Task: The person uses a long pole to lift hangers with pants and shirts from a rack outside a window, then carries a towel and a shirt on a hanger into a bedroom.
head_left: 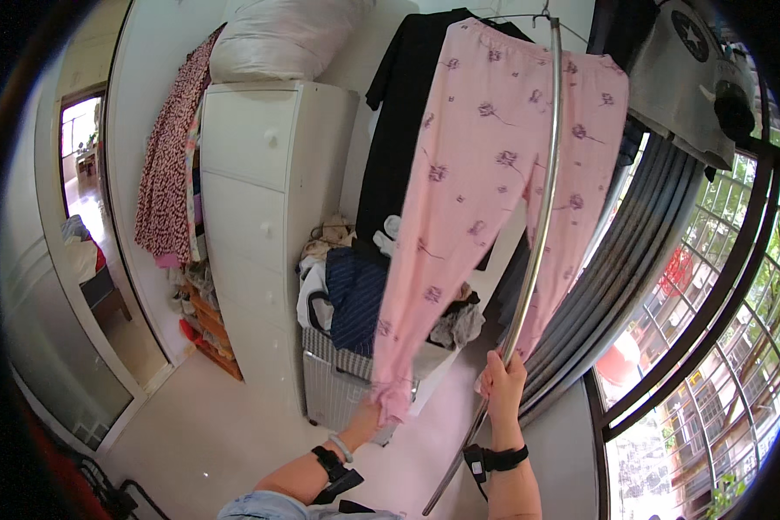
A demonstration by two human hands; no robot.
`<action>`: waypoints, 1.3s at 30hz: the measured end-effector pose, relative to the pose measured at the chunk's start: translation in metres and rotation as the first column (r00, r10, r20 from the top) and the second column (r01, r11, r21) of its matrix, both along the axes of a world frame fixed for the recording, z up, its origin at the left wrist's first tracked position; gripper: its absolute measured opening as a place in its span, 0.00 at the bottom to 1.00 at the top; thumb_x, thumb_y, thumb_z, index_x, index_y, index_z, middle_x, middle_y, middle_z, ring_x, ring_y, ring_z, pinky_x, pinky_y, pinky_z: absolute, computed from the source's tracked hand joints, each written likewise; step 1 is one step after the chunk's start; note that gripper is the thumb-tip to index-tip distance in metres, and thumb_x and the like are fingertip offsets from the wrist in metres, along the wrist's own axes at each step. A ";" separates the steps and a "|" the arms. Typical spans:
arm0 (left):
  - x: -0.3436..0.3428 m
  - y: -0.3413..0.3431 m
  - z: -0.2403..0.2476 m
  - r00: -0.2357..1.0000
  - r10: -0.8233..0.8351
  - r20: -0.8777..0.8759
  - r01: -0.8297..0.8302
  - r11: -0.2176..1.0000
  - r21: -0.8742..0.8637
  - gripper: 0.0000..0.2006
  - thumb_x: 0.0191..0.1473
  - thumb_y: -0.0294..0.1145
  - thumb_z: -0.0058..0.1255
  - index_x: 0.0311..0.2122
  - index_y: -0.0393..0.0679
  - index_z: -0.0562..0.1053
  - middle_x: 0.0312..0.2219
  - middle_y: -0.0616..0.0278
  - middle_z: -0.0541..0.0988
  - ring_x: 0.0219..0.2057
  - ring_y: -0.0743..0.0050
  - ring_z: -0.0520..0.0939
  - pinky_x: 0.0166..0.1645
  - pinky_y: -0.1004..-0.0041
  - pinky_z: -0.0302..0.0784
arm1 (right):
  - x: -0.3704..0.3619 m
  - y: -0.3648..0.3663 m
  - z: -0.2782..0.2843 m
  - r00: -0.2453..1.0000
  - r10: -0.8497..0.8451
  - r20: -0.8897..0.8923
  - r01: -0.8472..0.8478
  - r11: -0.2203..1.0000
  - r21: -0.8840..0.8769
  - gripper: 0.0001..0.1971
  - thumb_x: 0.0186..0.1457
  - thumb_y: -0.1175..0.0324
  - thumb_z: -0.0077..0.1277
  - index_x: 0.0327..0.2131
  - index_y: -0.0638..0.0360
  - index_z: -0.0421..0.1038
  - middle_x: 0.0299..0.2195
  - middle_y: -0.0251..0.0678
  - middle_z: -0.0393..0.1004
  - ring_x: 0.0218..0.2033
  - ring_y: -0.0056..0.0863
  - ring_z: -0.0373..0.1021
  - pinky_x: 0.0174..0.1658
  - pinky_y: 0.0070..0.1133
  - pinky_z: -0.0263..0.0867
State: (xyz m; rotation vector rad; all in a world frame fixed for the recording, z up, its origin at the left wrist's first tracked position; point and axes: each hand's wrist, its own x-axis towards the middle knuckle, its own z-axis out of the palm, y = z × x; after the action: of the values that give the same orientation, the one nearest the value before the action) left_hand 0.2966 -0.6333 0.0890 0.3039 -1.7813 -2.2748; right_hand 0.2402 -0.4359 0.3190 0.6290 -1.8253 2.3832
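Observation:
Pink pajama trousers [468,165] with a dark flower print hang by the waistband from a hanger high up. My left hand [369,418] grips the cuff of their left leg; the cloth hides most of its fingers. A long metal pole [542,217] runs upright and slanted in front of the trousers, its top end by the hanger's hook. My right hand [504,381] is closed around the pole low down, beside the other trouser leg. Behind the trousers hangs a black garment [394,139].
A white drawer cabinet [247,208] stands left, with a stuffed white bag [282,39] on top. Clothes [347,286] are heaped over a silver suitcase [328,364]. Grey curtains [615,269] and a barred window [702,347] line the right. A wooden shoe rack [212,334] sits low left.

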 end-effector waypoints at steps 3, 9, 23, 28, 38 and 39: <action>-0.004 -0.068 0.051 0.941 0.324 -0.102 -0.312 0.943 0.115 0.17 0.53 0.38 0.47 0.40 0.34 0.69 0.27 0.63 0.74 0.27 0.79 0.72 0.32 0.77 0.68 | -0.017 -0.039 0.035 0.999 0.011 -0.044 -0.011 1.000 0.004 0.06 0.52 0.70 0.46 0.26 0.60 0.62 0.10 0.25 0.56 0.08 0.12 0.52 0.10 0.13 0.46; -0.017 -0.176 0.136 0.793 0.546 -0.270 -0.496 0.836 0.233 0.12 0.53 0.35 0.47 0.34 0.36 0.72 0.23 0.67 0.73 0.24 0.83 0.70 0.29 0.79 0.66 | -0.071 -0.107 0.078 0.996 0.054 -0.077 -0.057 0.998 -0.037 0.09 0.53 0.68 0.47 0.25 0.58 0.59 0.11 0.25 0.55 0.08 0.13 0.50 0.11 0.14 0.47; -0.064 -0.285 0.179 0.717 0.558 -0.417 -0.623 0.782 -0.023 0.08 0.51 0.31 0.47 0.30 0.35 0.70 0.21 0.70 0.70 0.22 0.85 0.66 0.26 0.80 0.62 | -0.132 -0.193 0.145 0.983 0.049 -0.176 -0.054 0.998 -0.022 0.10 0.52 0.65 0.48 0.25 0.56 0.59 0.12 0.24 0.54 0.08 0.11 0.49 0.10 0.12 0.45; -0.086 -0.328 0.139 0.709 0.601 -0.368 -0.685 0.711 -0.160 0.08 0.49 0.30 0.48 0.30 0.34 0.71 0.21 0.69 0.70 0.23 0.85 0.66 0.27 0.80 0.62 | -0.136 -0.200 0.122 0.993 0.050 -0.109 -0.052 0.999 -0.016 0.10 0.53 0.65 0.48 0.25 0.56 0.59 0.11 0.24 0.53 0.08 0.12 0.49 0.10 0.13 0.45; -0.091 -0.346 0.118 0.283 0.815 -0.505 -0.941 0.136 -0.309 0.11 0.45 0.20 0.48 0.37 0.36 0.67 0.33 0.53 0.68 0.33 0.58 0.70 0.36 0.68 0.68 | -0.104 -0.146 0.073 0.998 -0.026 -0.051 0.027 1.000 0.004 0.09 0.52 0.68 0.48 0.25 0.59 0.59 0.10 0.24 0.53 0.08 0.12 0.49 0.10 0.14 0.43; -0.081 -0.336 0.126 0.327 0.814 -0.480 -0.936 0.209 -0.282 0.15 0.44 0.17 0.46 0.40 0.37 0.65 0.37 0.53 0.65 0.37 0.57 0.68 0.40 0.68 0.68 | -0.099 -0.142 0.068 0.998 -0.032 -0.051 0.033 0.999 0.026 0.09 0.52 0.68 0.48 0.25 0.59 0.60 0.10 0.24 0.54 0.08 0.12 0.50 0.10 0.14 0.44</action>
State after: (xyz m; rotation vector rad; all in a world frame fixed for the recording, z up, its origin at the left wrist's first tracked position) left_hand 0.2156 -0.9698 0.2154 0.7010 -1.3831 -0.8699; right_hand 0.1412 -0.5781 0.3871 0.6503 -1.8360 2.3043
